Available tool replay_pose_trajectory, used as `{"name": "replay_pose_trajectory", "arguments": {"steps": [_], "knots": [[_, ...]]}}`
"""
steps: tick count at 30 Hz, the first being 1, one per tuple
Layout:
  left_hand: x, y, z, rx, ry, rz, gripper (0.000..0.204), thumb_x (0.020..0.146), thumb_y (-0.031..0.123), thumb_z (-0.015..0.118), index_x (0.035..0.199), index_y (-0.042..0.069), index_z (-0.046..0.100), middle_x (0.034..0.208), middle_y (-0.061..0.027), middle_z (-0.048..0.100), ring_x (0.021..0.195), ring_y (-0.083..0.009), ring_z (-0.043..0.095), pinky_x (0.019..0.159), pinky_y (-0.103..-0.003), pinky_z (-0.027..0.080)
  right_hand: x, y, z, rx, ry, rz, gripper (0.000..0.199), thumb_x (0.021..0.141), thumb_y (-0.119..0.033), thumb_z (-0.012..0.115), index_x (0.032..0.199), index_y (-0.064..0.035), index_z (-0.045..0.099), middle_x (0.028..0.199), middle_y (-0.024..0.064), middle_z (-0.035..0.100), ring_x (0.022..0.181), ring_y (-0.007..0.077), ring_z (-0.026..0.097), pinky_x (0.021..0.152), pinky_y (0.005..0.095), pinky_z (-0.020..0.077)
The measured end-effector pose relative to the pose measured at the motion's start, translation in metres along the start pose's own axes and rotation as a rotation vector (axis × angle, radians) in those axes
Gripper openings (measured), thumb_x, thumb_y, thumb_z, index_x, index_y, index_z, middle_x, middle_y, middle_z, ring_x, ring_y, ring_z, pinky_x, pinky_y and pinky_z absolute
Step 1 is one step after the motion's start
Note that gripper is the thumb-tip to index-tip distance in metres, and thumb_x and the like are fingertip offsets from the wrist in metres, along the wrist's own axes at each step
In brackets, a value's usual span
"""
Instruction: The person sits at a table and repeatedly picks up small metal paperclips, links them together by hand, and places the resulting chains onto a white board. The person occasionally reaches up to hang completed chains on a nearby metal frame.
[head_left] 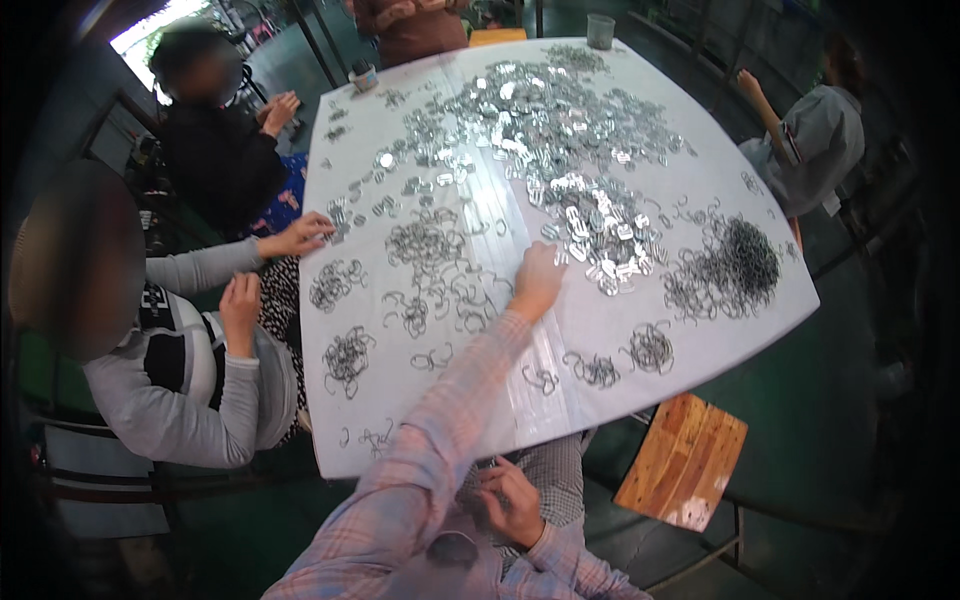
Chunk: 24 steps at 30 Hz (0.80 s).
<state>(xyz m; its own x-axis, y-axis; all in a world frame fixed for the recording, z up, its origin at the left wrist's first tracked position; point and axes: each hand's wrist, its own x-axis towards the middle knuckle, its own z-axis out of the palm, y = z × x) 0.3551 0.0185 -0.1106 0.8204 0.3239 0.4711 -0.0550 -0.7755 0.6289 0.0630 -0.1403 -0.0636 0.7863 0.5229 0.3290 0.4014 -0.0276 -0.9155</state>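
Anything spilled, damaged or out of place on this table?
Nothing clearly spilled or damaged, though the pieces are too small to check for bends. Slightly odd: a few wire pieces lie scattered by the near-left corner of the table, apart from the tighter wire heap farther in.

Around the left hand (538, 278), on the table (715, 175), one heap of flat pieces (540, 118) lies at twelve o'clock, a nearer heap (605, 235) at two. The wire heap (748, 260) lies at three; scattered wire pieces (425, 243), between nine and ten. Off the table, the right hand (514, 502) is at six and the stool (685, 460) at five.
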Motion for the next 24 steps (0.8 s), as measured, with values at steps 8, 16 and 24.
{"name": "replay_pose_trajectory", "arguments": {"steps": [8, 16, 24], "knots": [[0.004, -0.006, 0.007, 0.066, -0.329, -0.100, 0.015, 0.079, 0.008, 0.070, 0.094, 0.006, 0.065, 0.093, -0.0126, 0.067, 0.090, -0.0343, 0.061, 0.081, -0.044, 0.049, 0.003, 0.008, -0.009, 0.029, -0.016, -0.026, 0.017, 0.075, 0.001, 0.074, 0.088, -0.0034, 0.064, 0.093, 0.0097, 0.067, 0.090, 0.0312, 0.065, 0.099, 0.0473, 0.0481], [-0.090, 0.017, -0.144, -0.144, -0.357, -0.193, 0.028, 0.080, 0.007, 0.073, 0.108, 0.009, 0.070, 0.089, -0.0056, 0.066, 0.078, -0.0188, 0.063, 0.070, -0.032, 0.051, 0.003, 0.012, -0.009, -0.021, -0.005, -0.048, 0.017, 0.074, 0.002, 0.073, 0.087, -0.0043, 0.064, 0.091, 0.0101, 0.067, 0.091, 0.0315, 0.064, 0.096, 0.0466, 0.0480], [-0.211, 0.050, -0.229, -0.801, -0.418, -0.655, 0.021, 0.090, -0.003, 0.064, 0.111, -0.004, 0.062, 0.102, -0.0094, 0.068, 0.097, -0.0146, 0.066, 0.082, -0.026, 0.054, 0.014, -0.004, -0.011, 0.018, 0.035, 0.025, 0.015, 0.076, 0.004, 0.072, 0.084, -0.0036, 0.062, 0.087, 0.0112, 0.067, 0.086, 0.0294, 0.066, 0.096, 0.0468, 0.0486]]}}
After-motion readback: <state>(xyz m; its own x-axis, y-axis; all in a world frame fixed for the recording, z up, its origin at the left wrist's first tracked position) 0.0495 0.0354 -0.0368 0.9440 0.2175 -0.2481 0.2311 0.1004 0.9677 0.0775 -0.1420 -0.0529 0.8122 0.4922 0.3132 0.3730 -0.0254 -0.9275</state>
